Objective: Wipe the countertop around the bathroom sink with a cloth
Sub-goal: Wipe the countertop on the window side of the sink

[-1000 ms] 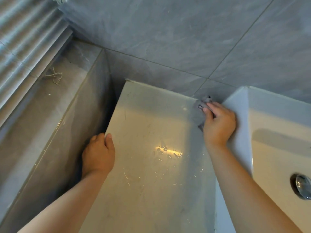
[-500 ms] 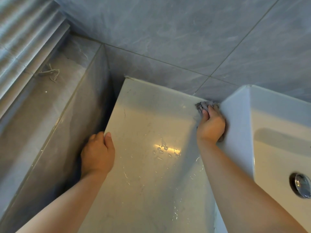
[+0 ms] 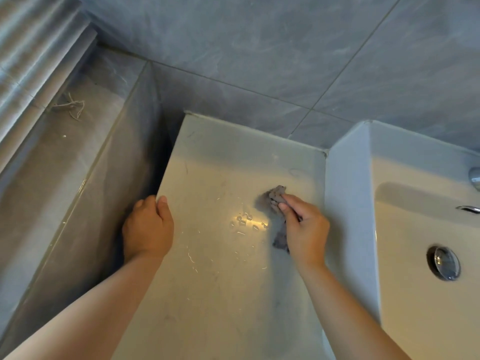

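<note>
Grey cloth (image 3: 275,197) pressed on the pale table (image 3: 223,294), beside the sink (image 3: 348,203).
Right hand (image 3: 304,229) pinches the cloth; left hand (image 3: 148,229) curls over the table's edge; no writing readable.

table (image 3: 223,294) showing pale beige, faintly veined, with glinting wet streaks | cloth (image 3: 275,197) under the right grip (image 3: 304,227) looking mottled grey | sink (image 3: 348,203) right of that grip showing plain white | drain plug (image 3: 444,263) gleaming chrome | wall tiles (image 3: 259,42) beyond both grips showing blue-grey marbling with darker grout lines
</note>
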